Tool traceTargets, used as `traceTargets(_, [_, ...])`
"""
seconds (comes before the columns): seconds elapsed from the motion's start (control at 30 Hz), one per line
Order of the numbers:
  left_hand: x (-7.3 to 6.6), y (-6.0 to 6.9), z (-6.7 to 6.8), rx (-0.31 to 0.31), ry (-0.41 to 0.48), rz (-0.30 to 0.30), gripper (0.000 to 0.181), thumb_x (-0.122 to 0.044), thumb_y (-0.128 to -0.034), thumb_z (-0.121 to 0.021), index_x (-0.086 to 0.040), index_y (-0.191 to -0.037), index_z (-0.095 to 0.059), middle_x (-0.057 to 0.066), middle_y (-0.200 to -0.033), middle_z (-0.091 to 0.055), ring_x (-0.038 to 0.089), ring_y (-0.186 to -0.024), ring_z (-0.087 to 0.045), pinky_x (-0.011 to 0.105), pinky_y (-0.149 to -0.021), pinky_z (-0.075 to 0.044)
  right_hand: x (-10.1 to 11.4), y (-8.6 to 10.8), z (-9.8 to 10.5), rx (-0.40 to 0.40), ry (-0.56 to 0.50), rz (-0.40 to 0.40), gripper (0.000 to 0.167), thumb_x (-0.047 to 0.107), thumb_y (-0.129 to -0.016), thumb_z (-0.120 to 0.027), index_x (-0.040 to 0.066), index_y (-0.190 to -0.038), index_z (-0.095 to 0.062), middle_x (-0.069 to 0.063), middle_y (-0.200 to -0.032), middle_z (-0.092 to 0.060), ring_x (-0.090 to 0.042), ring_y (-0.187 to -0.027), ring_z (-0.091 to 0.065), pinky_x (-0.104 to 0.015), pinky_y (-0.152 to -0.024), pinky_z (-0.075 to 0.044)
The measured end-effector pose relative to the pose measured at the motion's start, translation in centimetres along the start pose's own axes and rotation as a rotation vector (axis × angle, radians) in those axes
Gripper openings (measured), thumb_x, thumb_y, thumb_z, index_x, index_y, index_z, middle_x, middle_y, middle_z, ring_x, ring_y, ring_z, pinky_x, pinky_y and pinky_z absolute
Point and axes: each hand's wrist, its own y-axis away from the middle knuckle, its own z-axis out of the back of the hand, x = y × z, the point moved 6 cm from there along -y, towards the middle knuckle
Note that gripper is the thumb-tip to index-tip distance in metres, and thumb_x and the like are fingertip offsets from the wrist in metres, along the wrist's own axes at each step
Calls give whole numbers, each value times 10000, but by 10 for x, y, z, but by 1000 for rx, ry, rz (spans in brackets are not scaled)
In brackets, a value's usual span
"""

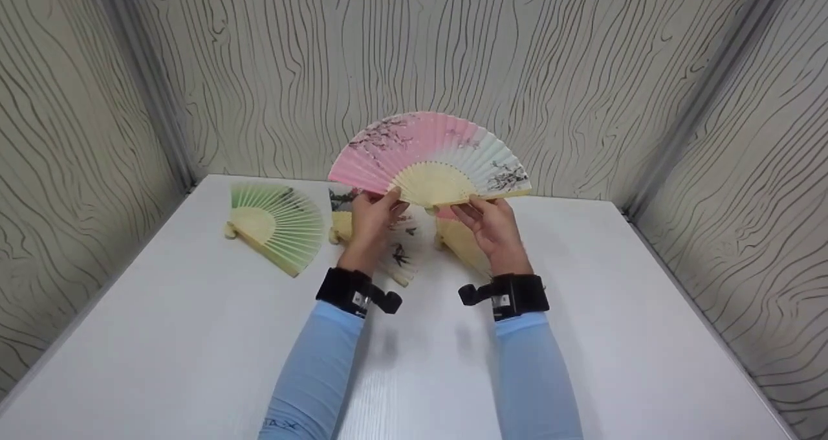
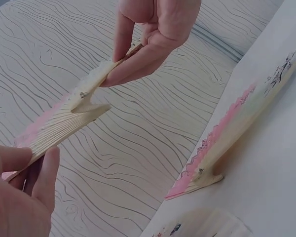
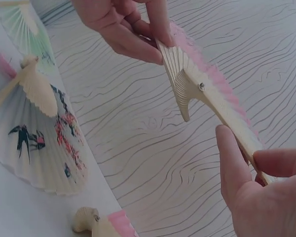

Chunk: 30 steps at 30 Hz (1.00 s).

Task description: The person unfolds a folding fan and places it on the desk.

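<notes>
A pink and white folding fan [image 1: 430, 145] with dark blossom branches is spread wide and held up above the table. At its left outer rib my left hand [image 1: 372, 223] pinches it between thumb and fingers. My right hand [image 1: 495, 230] pinches the opposite rib, low on the right side. The right wrist view shows the fan's rivet end [image 3: 201, 87] between the two hands. Below the hands, a white fan with birds and red blossoms [image 3: 37, 143] lies spread on the table, partly hidden by my left hand in the head view.
A green spread fan [image 1: 278, 226] lies at the table's left. Another pink fan [image 2: 212, 148] lies spread behind my right hand, partly covered. The white table [image 1: 621, 310] meets wood-patterned walls [image 1: 414, 52] at the back and both sides.
</notes>
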Motion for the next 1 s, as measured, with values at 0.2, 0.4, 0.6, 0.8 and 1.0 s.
traceTargets(0.2, [1, 7, -4, -128, 82, -86, 345, -42, -1067, -666, 54, -1392, -602, 216, -1277, -689, 285, -1120, -771, 420, -1039, -656, -3, -1, -5, -76, -149, 16, 504, 40, -1146, -441, 83, -1645, -382, -150, -1481, -615, -139, -994, -796, -360, -1092, -595])
traceTargets(0.4, [4, 10, -9, -140, 136, -96, 367, -84, -1106, -612, 12, -1456, -559, 193, -1341, -664, 313, -1195, -757, 446, -1058, -647, -2, 0, -9, -100, -151, 43, 511, 8, -1134, -452, 103, -1633, -390, -180, -1486, -605, -137, -938, -812, -370, -1062, -605])
traceTargets(0.6, [13, 9, -22, 53, 168, 15, 370, -100, -1076, -658, 7, -1425, -594, 138, -1253, -726, 226, -1085, -757, 500, -1140, -597, 6, 4, -9, -41, -53, 64, 530, 12, -1139, -444, 121, -1653, -368, -129, -1381, -619, -139, -961, -804, -327, -981, -656])
traceTargets(0.8, [20, 16, -35, 189, 152, 19, 444, 30, -1030, -686, 4, -1454, -559, 117, -1193, -738, 175, -1017, -763, 393, -1031, -659, 8, 6, -11, -19, -54, 76, 539, 13, -1141, -448, 137, -1660, -371, -156, -1463, -590, -142, -999, -802, -308, -949, -671])
traceTargets(1.0, [17, 21, -32, -41, 218, -102, 429, 72, -996, -709, 31, -1400, -570, 120, -1114, -735, 144, -965, -737, 386, -947, -690, 0, 6, -23, -6, -170, 60, 533, -14, -1136, -434, 102, -1653, -378, -181, -1534, -545, -148, -1024, -792, -346, -981, -653])
